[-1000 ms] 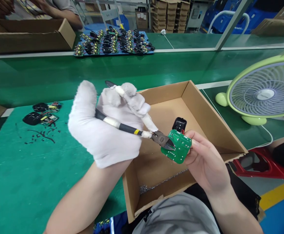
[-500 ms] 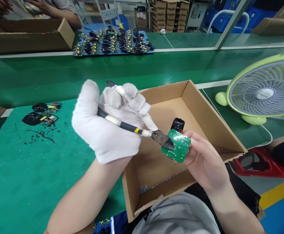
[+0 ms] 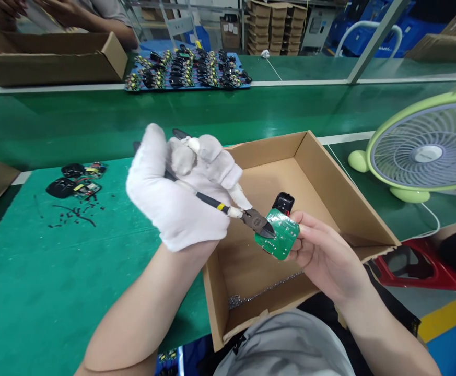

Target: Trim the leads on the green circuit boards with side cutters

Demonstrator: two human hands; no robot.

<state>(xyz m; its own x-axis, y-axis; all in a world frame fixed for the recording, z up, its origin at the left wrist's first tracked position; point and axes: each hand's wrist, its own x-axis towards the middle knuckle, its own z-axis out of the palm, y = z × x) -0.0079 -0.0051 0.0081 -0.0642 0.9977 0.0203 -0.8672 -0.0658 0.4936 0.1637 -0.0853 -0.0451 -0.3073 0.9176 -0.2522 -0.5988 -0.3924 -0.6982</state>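
The left hand [image 3: 184, 193], in a white glove, is palm up, its fingers curled round the handles of a pair of cutters [image 3: 256, 221], the thumb standing upward apart from them. The bare right hand [image 3: 324, 250] pinches the right edge of a green board [image 3: 280, 240] between thumb and fingers. The board is tilted above the open carton [image 3: 341, 201], its soldered face showing, with a black case [image 3: 283, 201] just beyond its far edge and a bit of red between them. The cutters' tips lie over the board's left part; whether they touch it cannot be told. Inside the carton, silvery clippings [image 3: 234, 301] gather along the near wall. To the left, on the green table [image 3: 94, 282], two more boards with black cases [image 3: 60, 188] lie near scattered dark scraps [image 3: 74, 213]. A green fan [image 3: 427, 154] stands right of the carton. Across the bench, a blue tray [image 3: 129, 90] bears rows of assemblies [image 3: 184, 68], beside another carton [image 3: 51, 62] and a co-worker's arm [image 3: 112, 28].
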